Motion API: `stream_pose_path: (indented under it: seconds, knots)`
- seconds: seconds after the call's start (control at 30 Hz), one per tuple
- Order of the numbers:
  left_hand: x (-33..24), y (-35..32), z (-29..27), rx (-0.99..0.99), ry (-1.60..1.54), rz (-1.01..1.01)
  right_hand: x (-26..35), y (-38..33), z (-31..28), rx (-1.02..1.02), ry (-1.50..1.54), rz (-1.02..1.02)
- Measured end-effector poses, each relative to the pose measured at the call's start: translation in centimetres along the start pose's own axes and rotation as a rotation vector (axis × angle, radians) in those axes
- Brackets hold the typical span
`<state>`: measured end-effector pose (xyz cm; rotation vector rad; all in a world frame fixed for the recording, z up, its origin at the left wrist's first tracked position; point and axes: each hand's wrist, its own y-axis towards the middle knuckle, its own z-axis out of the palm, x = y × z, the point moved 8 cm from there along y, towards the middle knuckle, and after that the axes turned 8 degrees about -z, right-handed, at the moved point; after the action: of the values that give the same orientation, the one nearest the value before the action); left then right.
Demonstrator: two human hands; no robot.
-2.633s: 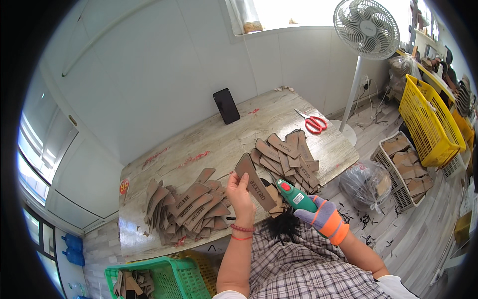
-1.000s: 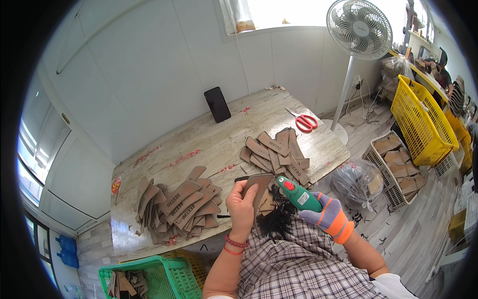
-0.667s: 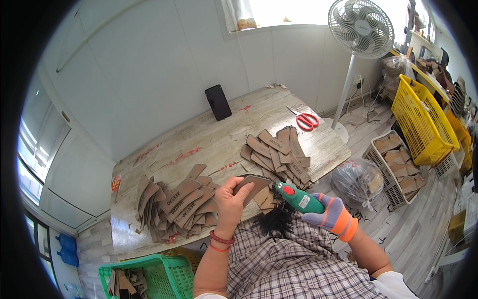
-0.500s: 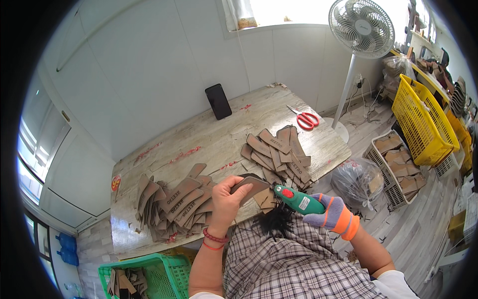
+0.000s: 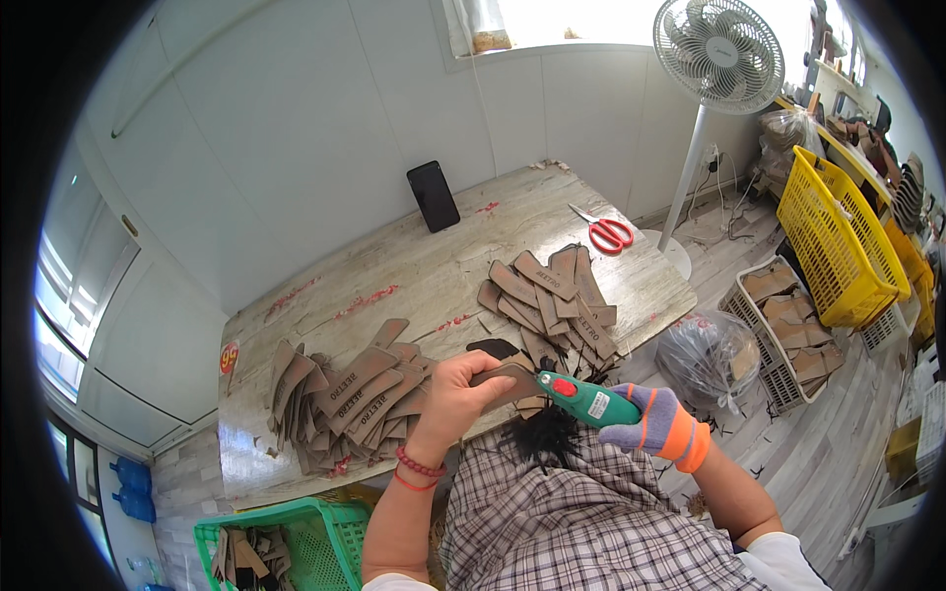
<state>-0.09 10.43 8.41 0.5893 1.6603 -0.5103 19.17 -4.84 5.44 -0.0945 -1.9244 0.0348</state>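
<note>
My bare left hand (image 5: 463, 397) pinches a curved brown piece (image 5: 507, 384) with a dark edge, holding it over the table's near edge. In my gloved right hand (image 5: 662, 426) is a green handheld electric cutter (image 5: 596, 402) with a red button. The cutter's head meets the right end of the piece; its exact contact is too small to make out. Black trimmings (image 5: 544, 438) lie bunched on my plaid apron (image 5: 562, 512) just below. To the left spreads a heap of similar brown pieces (image 5: 360, 394), and another pile (image 5: 552, 291) lies beyond my hands.
Red-handled scissors (image 5: 609, 234) and an upright phone (image 5: 434, 197) are on the worn table (image 5: 345, 271). A green basket (image 5: 340, 542) stands at lower left. On the right are a plastic bag (image 5: 708, 360), a crate (image 5: 778, 340), a yellow basket (image 5: 838, 236) and a fan (image 5: 717, 54).
My left hand and the brown piece have shifted slightly, the piece now lying flatter and further right against the cutter. The right hand has barely moved.
</note>
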Motion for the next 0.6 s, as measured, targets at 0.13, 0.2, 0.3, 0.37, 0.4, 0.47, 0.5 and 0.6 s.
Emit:
stream_pose_path:
  seconds: [0.13,0.2,0.3,0.37,0.4,0.47,0.5,0.6]
  knots:
    - [-0.4,0.3,1.0,0.081,0.084,0.018,0.0,0.1,0.1,-0.009,0.028,0.006]
    - [0.8,0.7,1.8,0.115,0.042,-0.048,0.6,0.2,0.5,0.014,0.072,0.076]
    - [0.4,1.9,0.5,-0.087,0.254,0.075,0.3,0.6,0.5,-0.082,0.138,0.08]
    - [-0.5,3.2,-2.0,-0.395,0.526,0.278,-0.7,0.5,0.2,-0.151,0.209,0.078]
    - [0.0,3.8,-4.0,-0.544,0.604,0.234,-1.2,0.4,0.0,-0.183,0.248,0.076]
    - [2.9,3.8,-8.6,-0.739,0.289,0.091,-1.5,0.3,0.3,-0.176,0.256,0.076]
    - [5.8,3.6,-10.4,-0.766,-0.101,-0.009,-1.5,0.2,0.6,-0.168,0.262,0.083]
    - [14.0,2.8,-8.3,-0.663,-0.984,-0.135,-2.2,0.1,1.1,-0.171,0.254,0.095]
